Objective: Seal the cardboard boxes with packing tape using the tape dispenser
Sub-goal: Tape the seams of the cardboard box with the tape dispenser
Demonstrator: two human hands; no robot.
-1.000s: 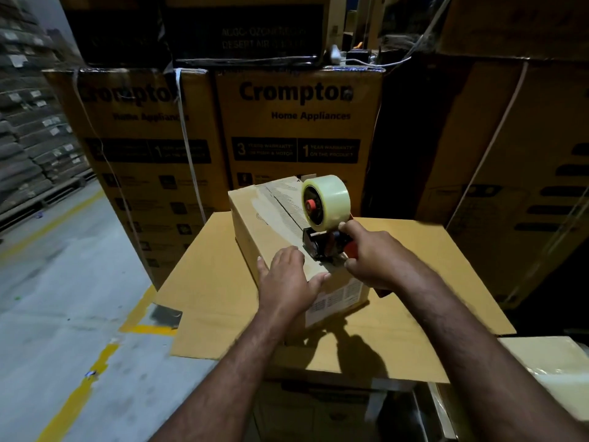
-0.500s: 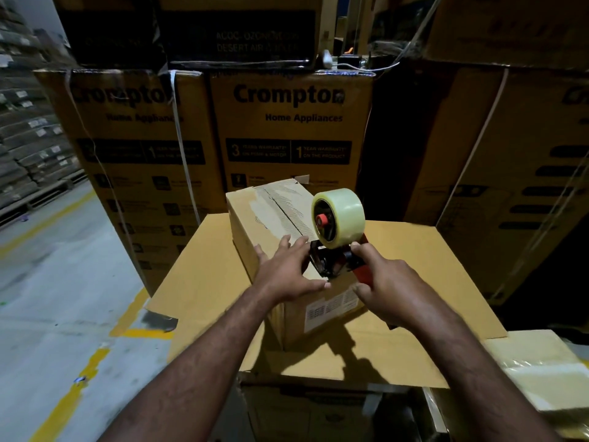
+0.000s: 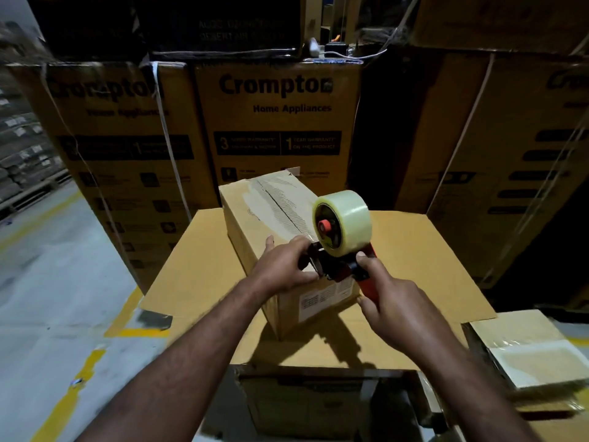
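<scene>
A: Item held?
B: Tape dispenser [image 3: 341, 266], clear tape roll [image 3: 345, 223] just above the grip. Right hand [image 3: 393, 312] wrapped round its red handle [image 3: 369, 290]; left hand [image 3: 287, 266] pinching its front end.
A: Box?
B: Small cardboard box [image 3: 255, 224], directly beneath both hands, seam [image 3: 280, 205] running away from them. Step, judged: starting the strip. Next: anchor the tape at the near edge, pull it along the seam.

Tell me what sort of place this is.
Most likely a warehouse or goods store: tall strapped cartons printed Crompton Home Appliances stand stacked behind the work spot, yellow lane lines mark the bare concrete floor, and stacked goods on pallets sit far left.
</scene>
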